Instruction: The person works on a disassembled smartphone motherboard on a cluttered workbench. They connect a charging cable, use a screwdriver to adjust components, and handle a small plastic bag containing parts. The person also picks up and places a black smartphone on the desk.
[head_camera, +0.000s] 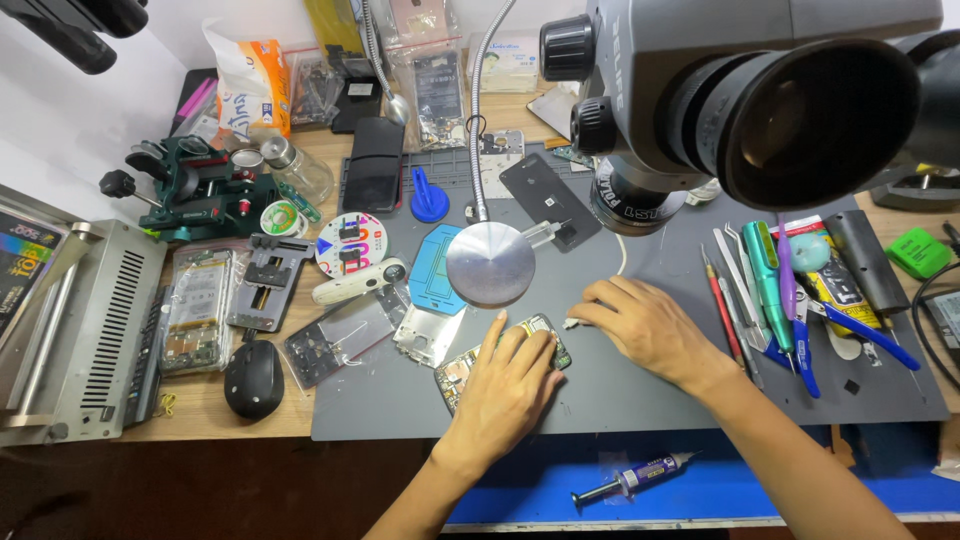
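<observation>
The left hand (507, 385) lies flat, fingers spread and loose, pressing down on an opened phone body with bare green circuit board and metal shields (462, 368), which rests on the grey silicone mat (640, 390) near the front edge of the wooden worktop (200, 405); its grip is not closed around anything, only bearing on top. The right hand (645, 325) sits just beside it to the right, fingertips drawn together in a pinch on the small white plug end of a thin white cable (572, 322), which runs up the mat toward the base of the grey microscope (700, 80) that fills the upper right of the view. Just left of the phone body lies a silver phone frame (428, 335), and above it a round polished metal lamp head on a gooseneck (490, 263) over a blue stencil plate (432, 270). To the right of the right hand, tweezers, screwdrivers and blue-handled cutters (780, 300) are laid in a row on the mat. Further left, off the mat, sit a black computer mouse (253, 378), a clear bag with phone parts (197, 310) and a green metal clamp fixture (195, 185). A syringe of paste (630, 478) lies on the blue ledge (560, 490) in front.
</observation>
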